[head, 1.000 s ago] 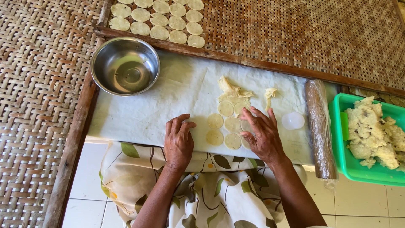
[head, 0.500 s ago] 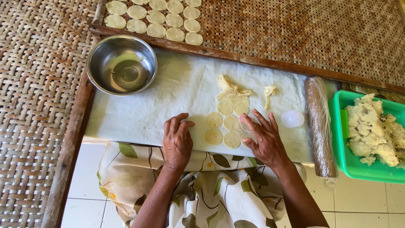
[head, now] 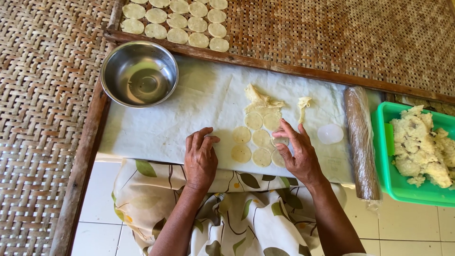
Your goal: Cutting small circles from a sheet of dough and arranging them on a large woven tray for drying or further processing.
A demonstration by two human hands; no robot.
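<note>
My left hand (head: 200, 158) rests flat on the white sheet (head: 166, 123), fingers spread, just left of several small round dough discs (head: 252, 143). My right hand (head: 297, 152) lies over the right side of those discs, fingertips touching one near the top; it holds nothing. Torn dough scraps (head: 260, 101) lie just beyond the discs, and a thin strip of scrap (head: 303, 105) sits to their right. A clear round cutter (head: 330, 133) lies right of my right hand.
A steel bowl (head: 139, 73) stands at the sheet's far left. Plastic-wrapped rolling pin (head: 361, 142) lies along the right edge. A green tub (head: 386, 156) holds lumpy dough (head: 422, 147). More discs (head: 177, 19) dry on the woven bamboo tray (head: 332, 33).
My right hand has shifted slightly right and up along the discs. My left hand has stayed in place. The view has dropped a little.
</note>
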